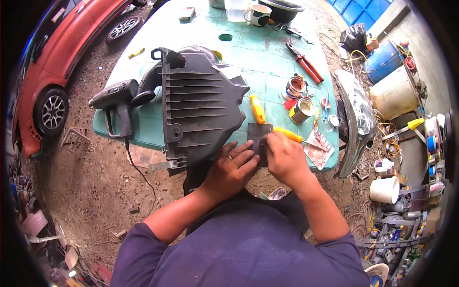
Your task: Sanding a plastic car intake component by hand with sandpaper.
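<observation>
At the table's near edge lies a small dark flat sheet (259, 130); I cannot tell its material. My left hand (234, 167), with a ring on one finger, rests on the sheet's near left side with its fingers stretched out. Over the right side, my right hand (287, 160) has its fingers bent and pressed together; whatever they pinch is hidden. A yellow-handled screwdriver (288, 134) lies just beyond the right knuckles. Another yellow handle (257, 109) is past the sheet. To the left stands a large black ribbed plastic housing (196, 105), close to my left hand.
A heat gun (119, 98) lies at the table's left, its cord hanging down. Open cans (302, 111), a brush on stained paper (319, 149) and red-handled pliers (306, 64) are at the right. A headlight (355, 119) stands beyond the right edge. A mug (258, 15) sits far back.
</observation>
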Motion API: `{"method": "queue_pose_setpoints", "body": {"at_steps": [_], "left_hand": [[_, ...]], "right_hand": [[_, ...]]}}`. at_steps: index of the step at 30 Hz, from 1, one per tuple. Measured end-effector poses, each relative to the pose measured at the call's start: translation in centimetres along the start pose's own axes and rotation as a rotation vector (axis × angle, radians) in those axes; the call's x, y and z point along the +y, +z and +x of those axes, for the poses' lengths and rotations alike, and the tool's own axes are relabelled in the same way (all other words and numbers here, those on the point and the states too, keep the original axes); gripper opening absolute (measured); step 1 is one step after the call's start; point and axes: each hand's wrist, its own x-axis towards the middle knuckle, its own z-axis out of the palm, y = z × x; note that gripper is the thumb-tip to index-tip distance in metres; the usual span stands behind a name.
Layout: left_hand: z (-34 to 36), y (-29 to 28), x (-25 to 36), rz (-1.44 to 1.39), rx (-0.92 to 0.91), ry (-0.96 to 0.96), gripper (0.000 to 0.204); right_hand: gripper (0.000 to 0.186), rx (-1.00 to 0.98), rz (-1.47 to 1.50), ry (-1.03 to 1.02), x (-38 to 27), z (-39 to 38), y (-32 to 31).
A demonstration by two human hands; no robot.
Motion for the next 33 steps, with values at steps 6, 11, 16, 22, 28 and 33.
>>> {"method": "queue_pose_setpoints", "body": {"at_steps": [6, 11, 16, 22, 28, 33], "left_hand": [[0.3, 0.0, 0.1, -0.019, -0.001, -0.019, 0.024], [0.3, 0.2, -0.4, -0.012, 0.008, -0.026, 0.026], [0.3, -0.1, -0.1, -0.03, 0.009, -0.048, 0.022], [0.6, 0.0, -0.2, -0.05, 0.012, -0.043, 0.029], [0.1, 0.0, -0.5, -0.009, 0.023, -0.038, 0.026], [0.3, 0.1, 0.3, -0.077, 0.004, -0.055, 0.03]], "right_hand": [[0.01, 0.052, -0.021, 0.009, -0.4, -0.9, 0.8], [0.006, 0.019, 0.021, -0.013, -0.5, -2.7, 0.8], [0.006, 0.088, -0.023, 0.022, 0.1, -0.8, 1.7], [0.007, 0.074, 0.03, 0.006, -0.5, -3.3, 1.3], [0.008, 0.071, -0.031, 0.045, -1.3, -1.8, 1.7], [0.026, 0.023, 0.347, 0.035, -1.3, -7.0, -0.7]]}}
